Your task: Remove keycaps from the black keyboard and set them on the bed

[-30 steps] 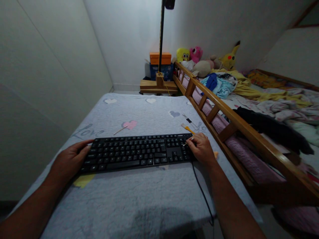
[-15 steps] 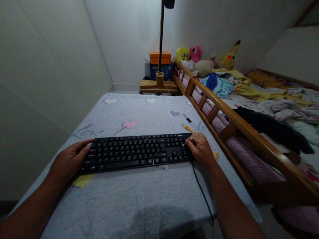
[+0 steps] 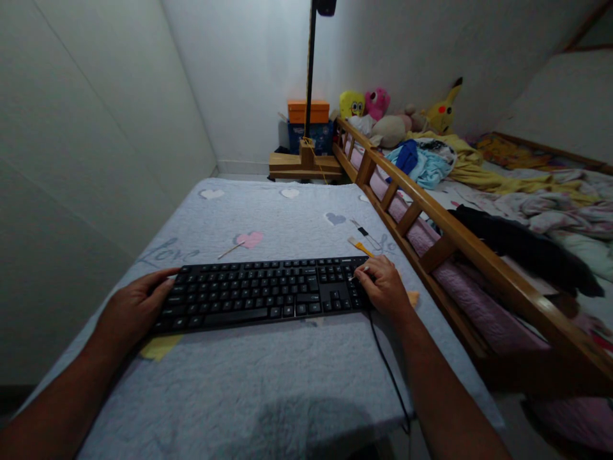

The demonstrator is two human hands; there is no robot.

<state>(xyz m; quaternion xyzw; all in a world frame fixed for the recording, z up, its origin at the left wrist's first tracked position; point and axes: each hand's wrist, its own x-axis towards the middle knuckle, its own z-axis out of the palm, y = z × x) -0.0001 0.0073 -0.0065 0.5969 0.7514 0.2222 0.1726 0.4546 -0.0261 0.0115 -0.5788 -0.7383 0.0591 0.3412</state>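
A black keyboard [image 3: 249, 291] lies slightly tilted across the cloth-covered table [image 3: 268, 383]. My left hand [image 3: 138, 300] grips its left end, thumb and forefinger along the edge. Over the number pad, my right hand [image 3: 383, 284] pinches a thin white cotton swab [image 3: 354, 277], with its tip down among the keys. Behind the keyboard rests another cotton swab [image 3: 230, 250]. A small brush [image 3: 359, 245] with a yellow handle lies just beyond my right hand, and farther back is a thin wire tool with a black middle [image 3: 364, 232].
The keyboard's black cable [image 3: 387, 364] runs down over the near table edge. A wooden bed rail [image 3: 431, 230] borders the table on the right, with clothes and plush toys behind it. Beside my right wrist lies an orange piece [image 3: 414, 298]. A stand [image 3: 306, 156] rises at the far end.
The swab tip and my right fingers have shifted very slightly over the number pad. My left hand and the keyboard stay in place.
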